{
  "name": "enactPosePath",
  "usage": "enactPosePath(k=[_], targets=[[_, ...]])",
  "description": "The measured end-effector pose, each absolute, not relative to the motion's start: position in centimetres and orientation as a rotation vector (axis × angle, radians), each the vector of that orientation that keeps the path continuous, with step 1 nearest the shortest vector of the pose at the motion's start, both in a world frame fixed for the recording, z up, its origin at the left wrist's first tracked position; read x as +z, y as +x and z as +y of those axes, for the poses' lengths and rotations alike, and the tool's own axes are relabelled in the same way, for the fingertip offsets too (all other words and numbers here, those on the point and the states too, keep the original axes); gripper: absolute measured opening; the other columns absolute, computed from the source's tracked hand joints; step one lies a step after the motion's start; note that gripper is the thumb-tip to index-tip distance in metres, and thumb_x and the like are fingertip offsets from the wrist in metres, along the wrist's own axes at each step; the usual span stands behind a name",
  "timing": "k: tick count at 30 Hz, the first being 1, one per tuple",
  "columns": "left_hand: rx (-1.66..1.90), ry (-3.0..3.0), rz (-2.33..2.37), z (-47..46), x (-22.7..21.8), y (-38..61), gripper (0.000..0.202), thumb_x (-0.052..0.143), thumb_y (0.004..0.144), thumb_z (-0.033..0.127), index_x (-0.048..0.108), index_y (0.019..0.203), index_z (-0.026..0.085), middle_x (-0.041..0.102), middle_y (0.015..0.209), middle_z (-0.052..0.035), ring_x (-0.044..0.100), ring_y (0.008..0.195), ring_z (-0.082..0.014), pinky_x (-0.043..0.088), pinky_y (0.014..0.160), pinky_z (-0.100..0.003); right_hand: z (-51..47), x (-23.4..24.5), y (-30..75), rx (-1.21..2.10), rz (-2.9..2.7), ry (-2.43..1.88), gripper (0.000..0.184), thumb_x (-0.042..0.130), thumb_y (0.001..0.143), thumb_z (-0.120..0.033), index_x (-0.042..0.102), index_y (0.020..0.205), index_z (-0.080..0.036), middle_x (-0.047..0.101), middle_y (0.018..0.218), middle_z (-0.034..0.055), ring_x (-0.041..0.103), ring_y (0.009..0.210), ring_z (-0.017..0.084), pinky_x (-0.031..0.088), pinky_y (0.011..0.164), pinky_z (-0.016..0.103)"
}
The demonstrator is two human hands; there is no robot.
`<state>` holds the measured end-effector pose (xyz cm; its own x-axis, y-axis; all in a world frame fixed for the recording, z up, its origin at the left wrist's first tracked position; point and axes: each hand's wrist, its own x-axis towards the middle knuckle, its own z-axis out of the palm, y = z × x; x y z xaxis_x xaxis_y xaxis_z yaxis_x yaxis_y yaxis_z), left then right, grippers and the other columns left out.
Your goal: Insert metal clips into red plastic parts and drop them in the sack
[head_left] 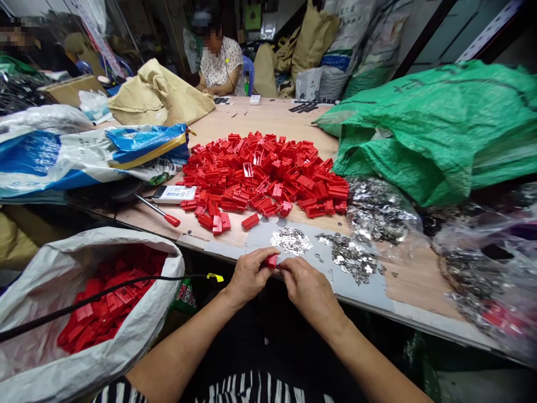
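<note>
My left hand (249,274) pinches a small red plastic piece (272,260) at the table's near edge. My right hand (304,282) meets it from the right, fingers closed at the same piece; what its fingertips hold is hidden. Just beyond the hands lies a small heap of shiny metal clips (291,240) on a grey sheet (361,285). A big pile of red plastic pieces (264,176) covers the middle of the table.
A white sack (50,268) with red pieces inside stands at my lower left, a black cable across it. A red-handled screwdriver (159,211), blue-white bags (84,157), a green bag (440,123) and bags of metal parts (482,268) ring the table. Another person (220,61) sits at the far end.
</note>
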<state>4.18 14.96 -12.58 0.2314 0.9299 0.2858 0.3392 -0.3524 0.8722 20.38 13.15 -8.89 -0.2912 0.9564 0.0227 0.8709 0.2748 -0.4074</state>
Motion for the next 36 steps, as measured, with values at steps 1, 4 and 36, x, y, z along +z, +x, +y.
enactPosePath(k=[1,4,36], targets=[[1.105,1.815,1.169,15.0,-12.6,4.2,0.036,0.063,0.077,0.013,0.063,0.111,0.024,0.069,0.109,-0.0039,0.064,0.099,-0.0196,0.049,0.089,-0.032,13.1,-8.9,20.3,0.467,-2.283,-1.684,0.017,0.045,0.091,-0.016,0.061,0.094,-0.022,0.062,0.089,0.0054,0.062,0.08,0.02,0.047,0.066,0.029],[1.119,1.781,1.174,14.9,-12.4,4.3,0.035,0.064,0.076,0.014,0.063,0.108,0.025,0.069,0.107,-0.003,0.064,0.096,-0.0195,0.049,0.087,-0.033,13.0,-9.2,20.7,0.533,-2.264,-1.636,0.018,0.044,0.092,-0.018,0.059,0.1,-0.023,0.062,0.094,0.005,0.062,0.085,0.02,0.048,0.071,0.03],[1.13,0.106,0.436,8.4,-9.4,2.7,0.016,0.067,0.081,0.025,0.056,0.079,0.014,0.07,0.08,-0.0058,0.07,0.076,-0.0201,0.048,0.091,-0.042,10.5,-5.7,18.8,1.052,-2.12,-1.12,0.033,0.036,0.099,-0.041,0.061,0.106,-0.021,0.052,0.059,-0.0022,0.049,0.052,0.014,0.04,0.051,0.023]])
